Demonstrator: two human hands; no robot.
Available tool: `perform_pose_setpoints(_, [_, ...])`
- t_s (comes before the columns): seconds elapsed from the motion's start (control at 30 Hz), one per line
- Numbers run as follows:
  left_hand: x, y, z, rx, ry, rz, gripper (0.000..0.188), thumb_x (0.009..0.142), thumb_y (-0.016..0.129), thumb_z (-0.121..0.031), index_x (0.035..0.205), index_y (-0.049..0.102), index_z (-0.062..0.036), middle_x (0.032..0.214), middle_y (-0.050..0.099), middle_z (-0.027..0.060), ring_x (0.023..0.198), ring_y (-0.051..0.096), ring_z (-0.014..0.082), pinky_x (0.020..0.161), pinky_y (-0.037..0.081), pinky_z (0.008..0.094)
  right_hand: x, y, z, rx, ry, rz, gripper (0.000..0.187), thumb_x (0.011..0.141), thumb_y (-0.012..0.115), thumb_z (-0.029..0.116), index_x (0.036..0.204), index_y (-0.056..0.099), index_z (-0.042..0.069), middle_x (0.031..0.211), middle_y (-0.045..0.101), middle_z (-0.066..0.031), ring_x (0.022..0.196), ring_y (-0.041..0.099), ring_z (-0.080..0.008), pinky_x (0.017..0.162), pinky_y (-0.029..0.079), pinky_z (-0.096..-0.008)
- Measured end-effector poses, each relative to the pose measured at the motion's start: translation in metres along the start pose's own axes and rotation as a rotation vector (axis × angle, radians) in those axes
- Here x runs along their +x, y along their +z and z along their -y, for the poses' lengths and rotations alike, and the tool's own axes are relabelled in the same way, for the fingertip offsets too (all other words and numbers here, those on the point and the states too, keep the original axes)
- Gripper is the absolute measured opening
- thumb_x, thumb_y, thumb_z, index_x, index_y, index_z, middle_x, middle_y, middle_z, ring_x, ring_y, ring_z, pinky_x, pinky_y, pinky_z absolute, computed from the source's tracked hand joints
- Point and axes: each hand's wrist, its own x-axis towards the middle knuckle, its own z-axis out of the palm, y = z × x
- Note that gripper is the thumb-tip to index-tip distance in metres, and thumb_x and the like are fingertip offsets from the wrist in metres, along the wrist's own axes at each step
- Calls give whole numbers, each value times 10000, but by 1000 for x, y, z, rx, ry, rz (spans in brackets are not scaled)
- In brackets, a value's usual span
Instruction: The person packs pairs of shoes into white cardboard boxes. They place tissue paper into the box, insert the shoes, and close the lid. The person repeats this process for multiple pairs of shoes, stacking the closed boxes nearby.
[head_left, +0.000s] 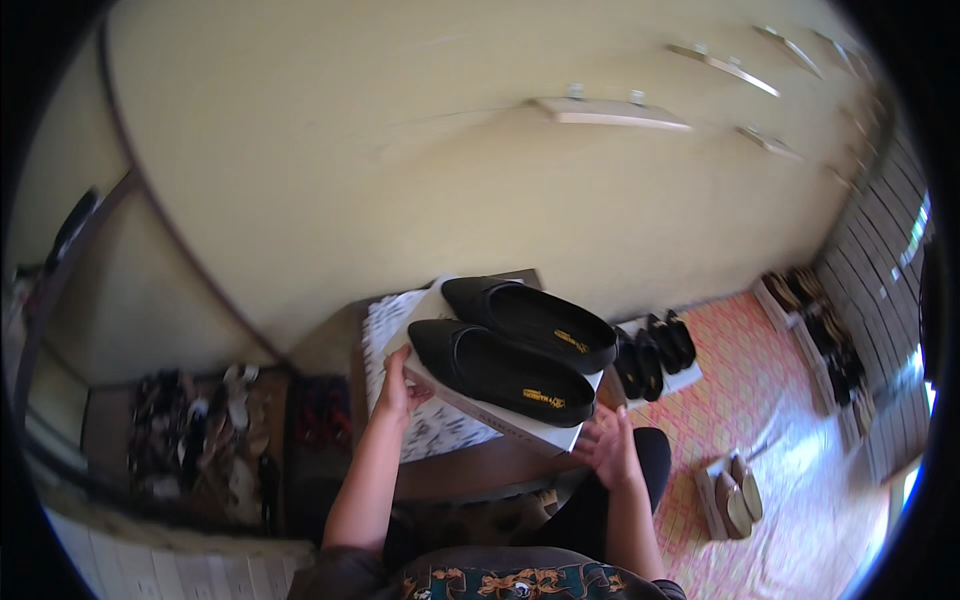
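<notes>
A pair of black pointed slip-on shoes (500, 372) with gold print on the insoles rests side by side on a white shoe box (470, 406). The toes point to the far left and the open heels to the near right. My left hand (398, 388) grips the box's left end, with some fingers hidden beneath it. At the right near corner, my right hand (610, 445) supports the same box, thumb up and fingers curled at its edge. The box is slightly tilted above a table with a black-and-white patterned cloth (385, 325).
On the right, a box with black shoes (655, 360), a box with tan shoes (730, 500) and a row of boxed shoes (825, 345) stand on the red patterned floor. Many shoes (205, 430) are piled at left. Small wall shelves (610, 114) jut out above.
</notes>
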Motion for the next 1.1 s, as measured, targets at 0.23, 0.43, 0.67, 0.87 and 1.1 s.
perform_pose_setpoints(0.23, [-8, -80, 20, 47, -23, -243, 806, 724, 450, -662, 1304, 386, -106, 1194, 500, 123, 912, 569, 273, 789, 440, 381, 97, 11, -2, -370, 351, 222, 743, 850, 350, 648, 1306, 356, 63, 1100, 515, -175, 930, 575, -270, 750, 439, -349])
perform_pose_setpoints(0.43, [12, -117, 27, 7, -60, -248, 788, 698, 490, -649, 1286, 396, -133, 1158, 521, 127, 891, 565, 245, 791, 427, 401, 153, 25, -33, -494, 154, 295, 526, 916, 369, 493, 1195, 489, 65, 1128, 546, -67, 1026, 503, -201, 850, 403, -352])
perform_pose_setpoints(0.67, [28, -117, 35, -27, -68, -251, 654, 720, 504, -605, 1198, 502, -159, 1072, 566, 96, 831, 572, 226, 748, 436, 384, 120, 36, -47, -590, 198, 304, 407, 925, 394, 403, 1161, 530, 100, 1011, 569, -36, 949, 519, -150, 838, 433, -346])
perform_pose_setpoints(0.87, [72, -131, 42, -50, 23, -149, 515, 780, 479, -524, 1092, 594, -132, 958, 638, 65, 861, 602, 186, 748, 453, 353, 96, 53, -52, -796, 212, 518, 433, 892, 458, 391, 1101, 547, 23, 927, 567, -47, 882, 528, -144, 744, 479, -335])
perform_pose_setpoints(1.1, [75, -110, 35, -111, -58, -51, 440, 851, 439, -400, 1085, 591, -61, 1056, 626, 72, 881, 606, 147, 753, 480, 279, 90, 57, -60, -753, 324, 563, 510, 883, 453, 437, 1147, 512, 4, 1133, 519, -122, 1053, 498, -240, 773, 482, -352])
